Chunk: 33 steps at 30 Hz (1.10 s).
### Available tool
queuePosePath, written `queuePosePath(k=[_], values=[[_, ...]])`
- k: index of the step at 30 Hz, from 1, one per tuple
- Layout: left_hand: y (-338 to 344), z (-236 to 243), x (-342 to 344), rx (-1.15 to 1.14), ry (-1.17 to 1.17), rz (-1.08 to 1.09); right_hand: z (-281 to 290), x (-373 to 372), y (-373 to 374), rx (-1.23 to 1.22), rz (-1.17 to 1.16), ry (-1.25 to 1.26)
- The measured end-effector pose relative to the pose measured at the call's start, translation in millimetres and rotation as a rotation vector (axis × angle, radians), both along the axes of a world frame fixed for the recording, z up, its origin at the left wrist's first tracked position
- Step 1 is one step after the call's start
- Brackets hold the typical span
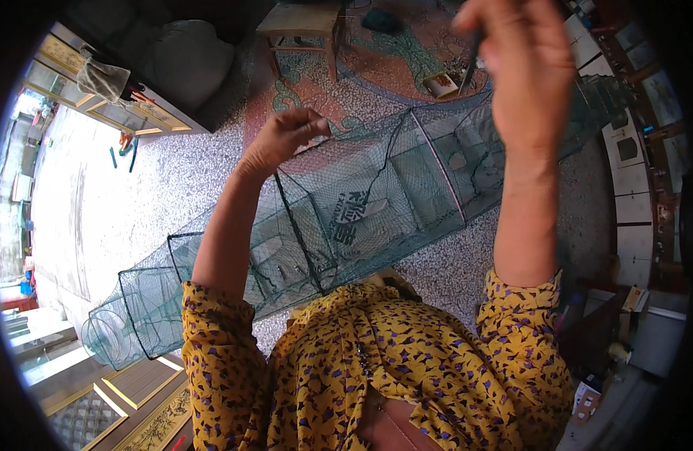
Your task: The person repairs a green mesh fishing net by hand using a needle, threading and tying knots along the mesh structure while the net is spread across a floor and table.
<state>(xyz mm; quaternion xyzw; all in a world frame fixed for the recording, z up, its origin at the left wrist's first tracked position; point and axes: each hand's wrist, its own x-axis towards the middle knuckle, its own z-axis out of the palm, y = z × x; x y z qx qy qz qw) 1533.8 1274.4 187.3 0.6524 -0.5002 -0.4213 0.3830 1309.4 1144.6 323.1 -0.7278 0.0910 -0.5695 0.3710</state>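
A long green mesh net trap (pixel 376 203) with dark frame hoops stretches across in front of me, from the lower left to the upper right. My left hand (pixel 286 139) is closed in a pinch at its far edge, the netting at the fingertips. Higher up at the right, my right hand (pixel 531 75) is raised over the net and smeared by motion. From its fingers a thin dark pointed tool (pixel 471 66) hangs down; its exact kind is too blurred to tell. Dark printed marks (pixel 352 214) show through the middle of the mesh.
A wooden stool (pixel 300 31) stands on the patterned floor beyond the net, with a dark green bundle (pixel 382 20) beside it. Past the net lies a small open box (pixel 440 85). Cabinets (pixel 633 180) line the right side; a dark covered chair (pixel 189 64) is at the upper left.
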Motion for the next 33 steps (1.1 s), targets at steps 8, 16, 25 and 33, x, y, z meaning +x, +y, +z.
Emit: queuePosePath(k=[8, 16, 25, 33], values=[[-9.6, -5.4, -0.6, 0.035, 0.297, 0.271, -105.4, 4.8, 44.2, 0.062, 0.076, 1.064], [-7.3, -4.0, -2.2, 0.048, 0.399, 0.289, -140.2, 16.7, 50.0, 0.106, -0.026, 1.121], [-7.5, -5.6, -9.9, 0.128, 0.198, 0.176, -144.4, 35.5, 54.0, 0.131, -0.064, 0.932], [-5.8, -1.4, -20.3, -0.165, 0.12, 0.27, -127.7, 44.4, 63.6, -0.019, -0.17, 0.806]])
